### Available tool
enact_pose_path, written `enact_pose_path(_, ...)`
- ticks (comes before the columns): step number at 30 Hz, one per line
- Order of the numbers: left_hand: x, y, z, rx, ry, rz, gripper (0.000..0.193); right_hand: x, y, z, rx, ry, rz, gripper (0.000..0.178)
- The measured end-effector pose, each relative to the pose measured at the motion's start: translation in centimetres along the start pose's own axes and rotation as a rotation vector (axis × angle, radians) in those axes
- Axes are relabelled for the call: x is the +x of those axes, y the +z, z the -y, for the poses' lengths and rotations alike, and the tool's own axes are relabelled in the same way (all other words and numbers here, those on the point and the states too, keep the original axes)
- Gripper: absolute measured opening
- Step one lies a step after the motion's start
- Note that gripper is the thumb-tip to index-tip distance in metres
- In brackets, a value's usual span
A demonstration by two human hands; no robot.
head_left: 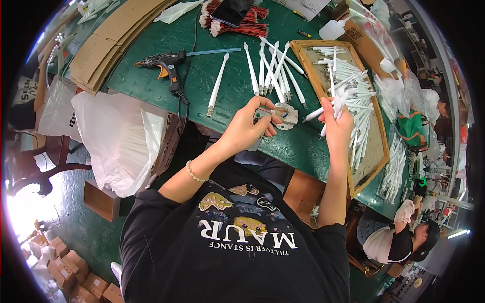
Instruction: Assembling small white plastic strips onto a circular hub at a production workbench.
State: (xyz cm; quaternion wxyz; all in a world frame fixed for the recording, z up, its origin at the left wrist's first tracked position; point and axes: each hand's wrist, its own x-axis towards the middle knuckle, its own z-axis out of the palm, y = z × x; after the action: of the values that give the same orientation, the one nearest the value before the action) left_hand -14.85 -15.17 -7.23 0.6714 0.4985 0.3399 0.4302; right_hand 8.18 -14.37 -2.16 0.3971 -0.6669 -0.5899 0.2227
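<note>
My right hand [337, 123] is closed around several white stick-shaped pieces [341, 98], whose ends poke out at the top and left of the fist. Curled at the table's near edge is my left hand [250, 123], thumb and fingers bent toward each other; what they hold, if anything, is too small to make out. Under and beside those fingers shows a grey, phone-like object [257, 142]. A round pale disc [286, 117] lies just right of the left fingertips. Beyond it, several white sticks with pointed, brush-like tips [268, 68] lie loosely, with one white stick [219, 85] apart on the left.
A wooden-framed tray [371, 183] heaped with white sticks stands right. A glue gun [169, 68] with its cord lies left. Red wire bundles [242, 29] and a dark phone [232, 11] are at the back. Cardboard sheets [113, 43] line the left. Another person [399, 235] sits lower right.
</note>
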Motion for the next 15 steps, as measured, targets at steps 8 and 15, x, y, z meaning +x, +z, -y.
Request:
enact_pose_path(8,0.2,0.1,0.4,-0.021,0.042,-0.032,0.021,-0.4,2.3,1.9,0.070,-0.165,-0.008,0.028)
enact_pose_path(15,0.2,-0.1,-0.5,0.024,0.018,0.020,0.040,-0.4,2.4,2.1,0.076,-0.234,-0.019,0.028)
